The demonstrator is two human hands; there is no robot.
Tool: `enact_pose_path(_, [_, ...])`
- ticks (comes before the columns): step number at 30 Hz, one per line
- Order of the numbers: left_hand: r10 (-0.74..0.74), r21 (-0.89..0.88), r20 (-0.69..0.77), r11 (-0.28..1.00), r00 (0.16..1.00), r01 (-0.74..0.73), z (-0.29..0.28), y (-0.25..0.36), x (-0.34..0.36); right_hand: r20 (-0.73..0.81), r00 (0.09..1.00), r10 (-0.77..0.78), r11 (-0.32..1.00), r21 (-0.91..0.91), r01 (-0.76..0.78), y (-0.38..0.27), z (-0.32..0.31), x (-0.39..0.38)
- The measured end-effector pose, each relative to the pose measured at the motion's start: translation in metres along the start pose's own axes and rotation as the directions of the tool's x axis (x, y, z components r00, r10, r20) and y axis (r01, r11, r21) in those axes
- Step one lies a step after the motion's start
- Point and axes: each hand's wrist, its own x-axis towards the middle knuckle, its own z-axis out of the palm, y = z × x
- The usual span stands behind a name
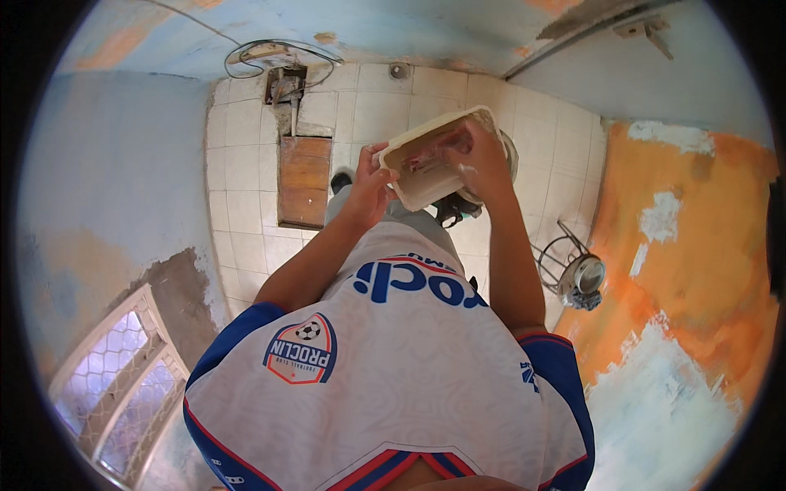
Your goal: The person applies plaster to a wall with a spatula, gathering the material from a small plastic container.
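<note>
A cream rectangular tub (432, 190) is held up in front of me, tilted, with its open side toward me. My left hand (373, 186) grips its left end, the fingers curled over the rim. My right hand (481, 162) reaches into the right side of the tub with its fingers bent. Around those fingers lies something reddish (429, 160), either a small object or smears on the tub's floor. What the right fingers hold is too blurred to make out.
Behind the tub shows the rim of a round pale container (512, 157). A dark metal stand (560, 254) with a round pot (586, 275) is by the orange patched wall (688, 204). On the tiled floor (237, 180) lies a brown wooden panel (304, 182); a looped cable (282, 42) hangs beyond.
</note>
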Motion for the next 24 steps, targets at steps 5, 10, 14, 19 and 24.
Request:
enact_pose_path(5, [0.116, -0.031, 0.000, 0.993, 0.993, -0.116, -0.009, 0.032, -0.028, 0.148, 0.960, -0.237, 0.970, -0.020, 0.242, -0.052, -0.050, -0.033])
enact_pose_path(10, [0.068, -0.025, -0.033, 0.997, 0.997, -0.069, -0.012, 0.084, -0.058, 0.059, 0.967, -0.250, 0.944, -0.209, 0.257, -0.100, -0.051, -0.042])
enact_pose_path(14, [-0.010, 0.049, -0.201, 0.999, 0.980, 0.020, -0.036, 0.115, -0.084, 0.138, 0.928, -0.347, 0.805, -0.463, 0.370, -0.127, 0.003, -0.022])
enact_pose_path(19, [-0.022, 0.089, -0.303, 0.995, 0.953, 0.051, -0.096, 0.148, -0.122, 0.044, 0.811, -0.584, 0.697, -0.485, 0.528, -0.147, 0.082, -0.017])
enact_pose_path(24, [0.058, 0.015, -0.259, 0.998, 0.964, -0.056, -0.170, 0.175, -0.162, 0.063, 0.842, -0.535, 0.796, -0.296, 0.528, -0.187, 0.148, -0.039])
